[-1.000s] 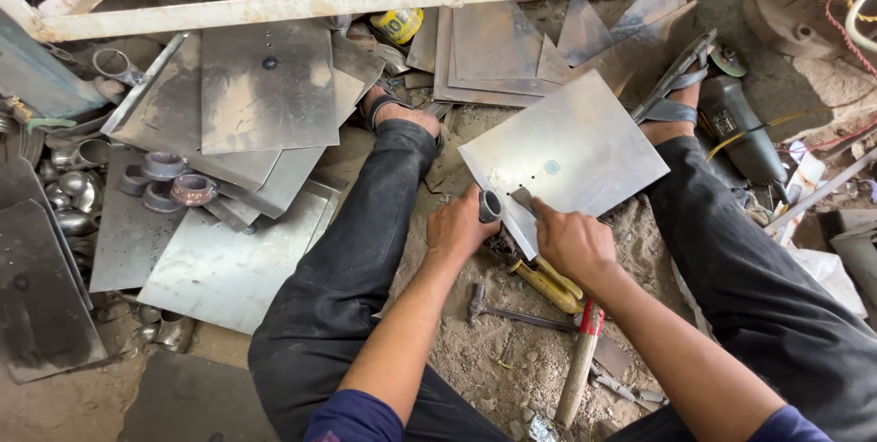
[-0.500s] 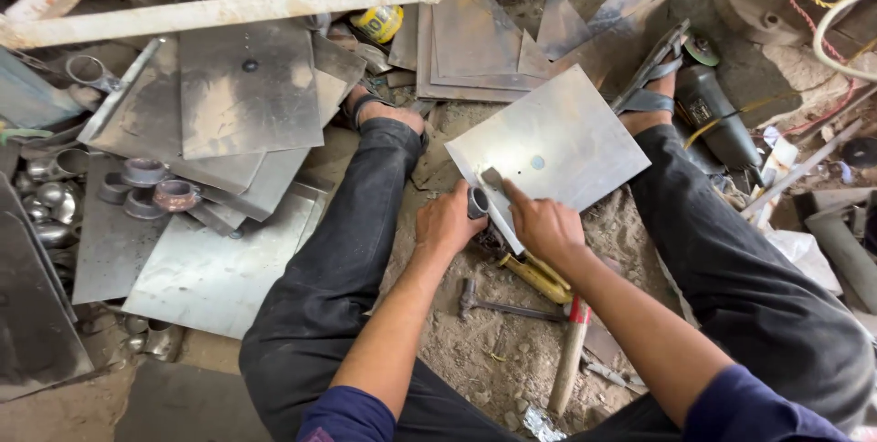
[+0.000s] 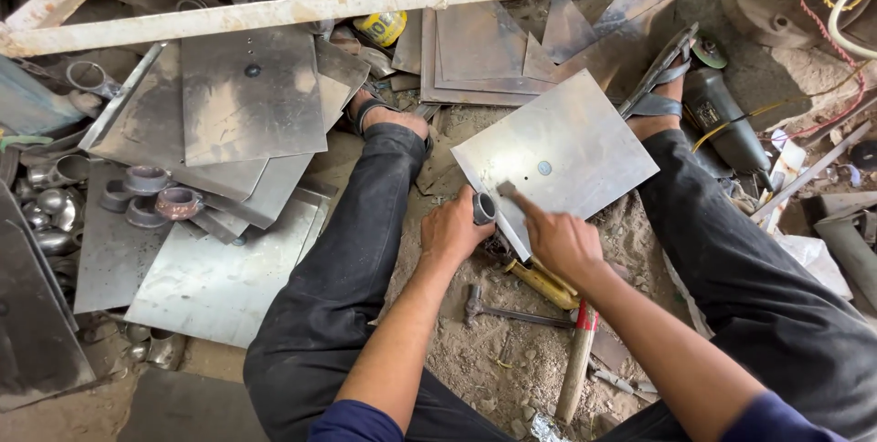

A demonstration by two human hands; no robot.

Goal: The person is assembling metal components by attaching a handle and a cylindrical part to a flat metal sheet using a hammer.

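My left hand [image 3: 452, 230] grips a short pipe [image 3: 483, 208] tight, pressing it to the sheet [image 3: 566, 154] edge so it stays put. My right hand [image 3: 559, 241], just beside, is closed around a thin tool [image 3: 512, 194].

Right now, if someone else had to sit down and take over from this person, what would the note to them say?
Left hand: grips a short metal ring at the near edge of the square steel sheet.
Right hand: holds a small flat tool against the sheet beside the ring.
Hammers lie in the dirt between the legs.
Done: the sheet carries one small hole.
Left: ring not visibly fixed; whether it is joined cannot be told.
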